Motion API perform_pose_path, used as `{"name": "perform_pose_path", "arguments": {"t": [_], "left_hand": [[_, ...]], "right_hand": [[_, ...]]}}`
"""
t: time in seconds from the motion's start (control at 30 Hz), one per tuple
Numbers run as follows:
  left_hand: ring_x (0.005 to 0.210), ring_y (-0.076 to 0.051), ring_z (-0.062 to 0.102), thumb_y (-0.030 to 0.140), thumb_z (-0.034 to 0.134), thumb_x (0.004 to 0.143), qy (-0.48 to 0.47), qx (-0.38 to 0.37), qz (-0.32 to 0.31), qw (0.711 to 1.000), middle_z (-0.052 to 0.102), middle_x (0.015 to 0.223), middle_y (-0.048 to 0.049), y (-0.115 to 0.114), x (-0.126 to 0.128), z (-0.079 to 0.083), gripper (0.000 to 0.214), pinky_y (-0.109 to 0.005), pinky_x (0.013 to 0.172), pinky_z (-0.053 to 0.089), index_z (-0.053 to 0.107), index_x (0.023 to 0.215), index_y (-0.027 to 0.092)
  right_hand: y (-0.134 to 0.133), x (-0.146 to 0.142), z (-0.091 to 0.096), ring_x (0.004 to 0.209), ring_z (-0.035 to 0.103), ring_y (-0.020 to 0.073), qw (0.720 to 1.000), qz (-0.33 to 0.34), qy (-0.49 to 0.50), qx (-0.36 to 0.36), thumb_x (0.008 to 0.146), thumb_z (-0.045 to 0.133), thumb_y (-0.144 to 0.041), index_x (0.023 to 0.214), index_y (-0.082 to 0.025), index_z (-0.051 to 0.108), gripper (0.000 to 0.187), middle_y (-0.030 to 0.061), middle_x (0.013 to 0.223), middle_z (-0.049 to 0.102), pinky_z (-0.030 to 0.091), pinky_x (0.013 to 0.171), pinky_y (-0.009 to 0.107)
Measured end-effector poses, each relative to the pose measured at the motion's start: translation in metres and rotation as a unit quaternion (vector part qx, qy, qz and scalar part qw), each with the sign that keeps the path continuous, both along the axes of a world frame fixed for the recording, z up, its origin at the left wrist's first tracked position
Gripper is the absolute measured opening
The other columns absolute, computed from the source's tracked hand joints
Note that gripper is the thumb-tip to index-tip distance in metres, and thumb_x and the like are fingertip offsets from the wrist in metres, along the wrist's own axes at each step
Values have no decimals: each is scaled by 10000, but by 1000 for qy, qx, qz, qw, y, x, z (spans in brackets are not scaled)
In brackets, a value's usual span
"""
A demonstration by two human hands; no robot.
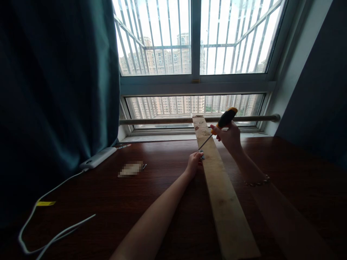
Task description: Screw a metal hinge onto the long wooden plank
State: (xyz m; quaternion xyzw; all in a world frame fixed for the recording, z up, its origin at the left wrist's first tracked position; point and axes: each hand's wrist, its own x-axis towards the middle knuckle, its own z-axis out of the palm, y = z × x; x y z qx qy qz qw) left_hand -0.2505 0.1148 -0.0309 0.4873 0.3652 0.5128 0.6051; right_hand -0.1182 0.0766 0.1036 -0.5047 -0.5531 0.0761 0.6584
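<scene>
Dark wooden desk (135, 202) under a wide barred window (195, 39), high-rise blocks outside, daylight strong behind everything. Teal curtain (54, 90) hangs at the left.

My right hand (230, 136) is clenched around the yellow-and-black handle of a screwdriver (219, 124). The shaft slants down and to the left, its tip landing at a small metal bracket (202, 156) on the left edge of a pale wooden plank (222, 195). Beaded bracelet (257, 182) on that wrist.

My left hand (194, 161) sits against the plank's left edge, fingertips pinched on the bracket right beside the screwdriver tip. Whether a screw is in there I cannot tell; too small and shadowed.

The plank runs lengthwise away from me, from the near edge of the desk toward the window, its far end propped on or against a horizontal rail (168, 120) crossing the lower pane. The far end shows some reddish marks.

Left of my hands, well apart: a blurred small item (130, 169) on the desk with a small metal piece (144, 166) just beside it. Further left, a white power bank (98, 157) near the curtain hem, a white cable (54, 187) trailing from it down toward the near corner, with a yellow tag (46, 203) close by the cable.
</scene>
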Motion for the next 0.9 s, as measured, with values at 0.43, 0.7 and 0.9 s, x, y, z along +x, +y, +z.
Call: {"name": "perform_pose_path", "arguments": {"t": [0.43,0.7,0.9], "left_hand": [[546,-126,511,395,557,601,13,7,-1,1000,560,634,-30,0,-1,2,262,-236,494,406,571,660,140],[532,-118,502,401,568,595,9,-3,-5,1000,557,625,-26,1,0,1,270,-231,489,394,568,663,140],[548,-119,512,403,556,616,7,-6,-9,1000,562,650,-27,1,0,-2,273,-228,498,401,577,691,141]], "right_hand": [[-3,3,2,376,542,144,997,-1,-80,-9,636,660,-491,781,-166,481,398,19,643,590,426,360,255],[-2,4,1,415,539,142,995,-28,-96,4,662,643,-496,803,-166,485,393,26,660,597,433,410,264],[4,8,-4,500,548,162,991,-47,-125,25,660,651,-477,793,-171,491,370,29,670,590,425,447,271]]}}
